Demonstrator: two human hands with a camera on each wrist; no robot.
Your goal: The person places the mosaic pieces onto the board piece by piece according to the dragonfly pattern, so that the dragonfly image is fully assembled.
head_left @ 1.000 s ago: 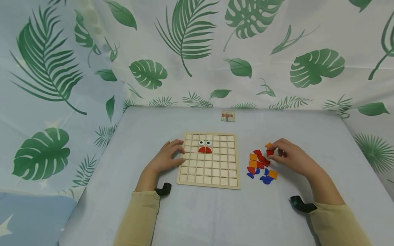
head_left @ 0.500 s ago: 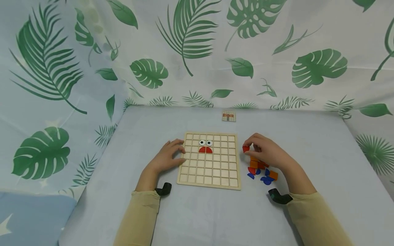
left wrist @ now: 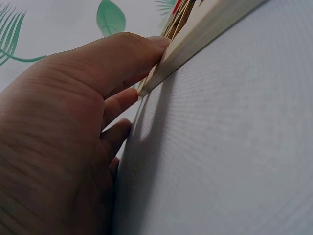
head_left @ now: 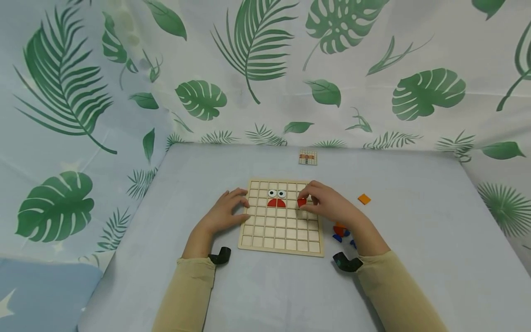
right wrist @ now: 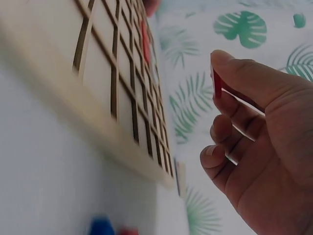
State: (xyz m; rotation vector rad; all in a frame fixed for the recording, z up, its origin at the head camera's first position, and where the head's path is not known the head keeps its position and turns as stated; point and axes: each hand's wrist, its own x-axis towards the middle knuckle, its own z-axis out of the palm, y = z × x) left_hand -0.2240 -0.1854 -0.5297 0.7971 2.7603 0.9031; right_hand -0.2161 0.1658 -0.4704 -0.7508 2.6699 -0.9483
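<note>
A wooden grid board (head_left: 281,233) lies flat on the table. In its upper cells sit two round eye tiles (head_left: 272,193), and below them two red quarter-round tiles (head_left: 272,203) form a half-disc. My left hand (head_left: 226,211) rests at the board's left edge, fingers spread, its thumb (left wrist: 157,42) touching the side of the frame. Over the right part of the grid, my right hand (head_left: 327,203) pinches a small red tile (head_left: 301,202) between thumb and fingertips. The right wrist view shows this red tile (right wrist: 216,84) edge-on, raised off the board.
Right of the board lies a pile of red, orange and blue tiles (head_left: 338,238), partly hidden by my right forearm. A lone orange square (head_left: 364,199) is farther right. Behind the board lies a small patterned card (head_left: 308,157). Leaf-printed cloth (head_left: 265,92) hangs behind the table.
My right hand has carried the red tile leftward from the loose pile to over the board's right columns, uncovering the orange square. My left hand has stayed at the board's edge.
</note>
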